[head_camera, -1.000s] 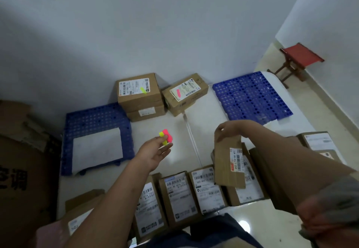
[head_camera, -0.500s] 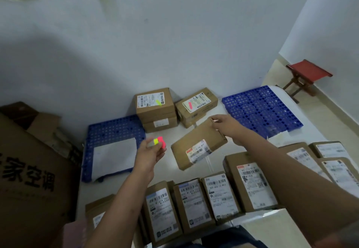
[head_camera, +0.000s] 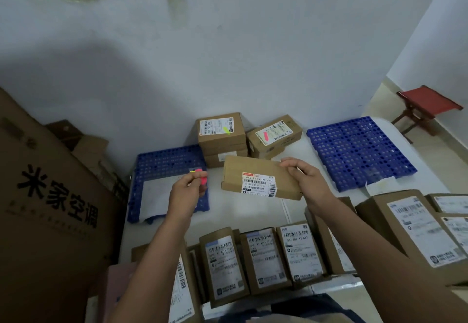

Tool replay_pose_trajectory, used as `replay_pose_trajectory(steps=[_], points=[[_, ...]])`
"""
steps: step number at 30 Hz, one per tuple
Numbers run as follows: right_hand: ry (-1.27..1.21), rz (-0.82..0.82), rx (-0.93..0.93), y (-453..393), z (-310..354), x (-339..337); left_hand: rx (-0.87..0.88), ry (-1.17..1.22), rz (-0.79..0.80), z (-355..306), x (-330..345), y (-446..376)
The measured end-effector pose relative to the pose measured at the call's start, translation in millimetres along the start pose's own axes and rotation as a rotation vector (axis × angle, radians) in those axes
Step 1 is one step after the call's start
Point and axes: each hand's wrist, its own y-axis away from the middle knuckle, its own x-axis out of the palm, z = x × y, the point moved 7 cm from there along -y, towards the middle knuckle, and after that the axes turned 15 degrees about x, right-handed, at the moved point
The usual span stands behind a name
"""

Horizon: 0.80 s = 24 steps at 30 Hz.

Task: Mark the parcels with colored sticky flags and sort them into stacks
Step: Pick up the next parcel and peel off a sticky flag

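Note:
My right hand [head_camera: 306, 181] grips the right end of a flat brown parcel [head_camera: 253, 177], held level above the white floor with its label facing me. To its left, my left hand [head_camera: 186, 193] pinches a small pad of pink and yellow sticky flags [head_camera: 200, 174]. Against the wall stand two sorted piles: a stack of boxes with a yellow flag [head_camera: 221, 132] and a box with a pink flag [head_camera: 274, 135]. A row of several labelled parcels [head_camera: 260, 257] lies in front of me.
Two blue perforated pallets lie on the floor, one at the left [head_camera: 162, 168] with white paper on it, one at the right [head_camera: 359, 150]. A big cardboard carton [head_camera: 48, 208] stands at the left. A red stool [head_camera: 428, 104] sits at far right. More parcels [head_camera: 415, 226] lie right.
My right hand lifted the parcel from the row and turned it from upright to flat, carrying it forward toward the piles. My left hand with the flags moved closer to it.

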Motion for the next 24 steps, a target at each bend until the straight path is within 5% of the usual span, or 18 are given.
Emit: replay_pose_trajectory(steps=[14,24], points=[[0.099,0.08,-0.093,12.3,25.7,28.0,-0.099,-0.14,0.223,-2.6,6.3,9.8],[-0.082,0.15,0.217,3.8,-2.3,29.9,-0.276,0.025,0.389,5.2,9.7,16.4]])
